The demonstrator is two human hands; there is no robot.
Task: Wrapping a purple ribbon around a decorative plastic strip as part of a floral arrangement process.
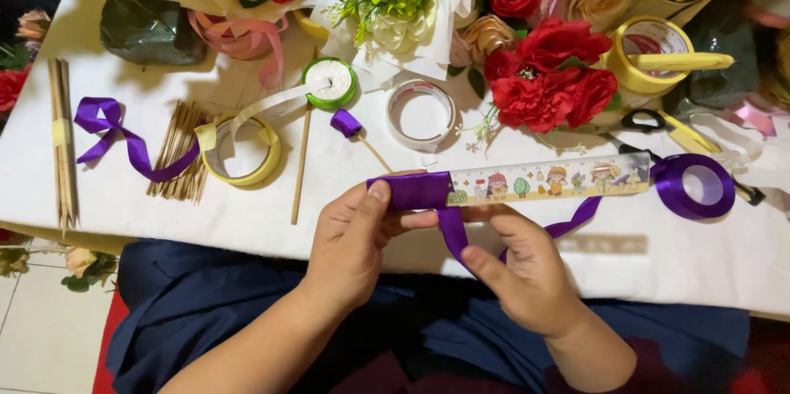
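left hand (350, 246) pinches ribbon (420, 191) wrapped over ruler (547, 180) end | right hand (527, 275) beside it, fingers closed on ribbon tail below ruler | spool (694, 186) right of grip | risk: wrap slips if pinch loosens, measure lost

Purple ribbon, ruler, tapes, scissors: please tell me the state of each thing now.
Purple ribbon: wound around the ruler's end, pinched by left hand.
Ruler: lying flat, partly wrapped.
Right hand: holding the ribbon's loose strand.
Ribbon spool: partly unrolled.
Yellow tape roll: end pulled loose.
Scissors: closed, lying flat.
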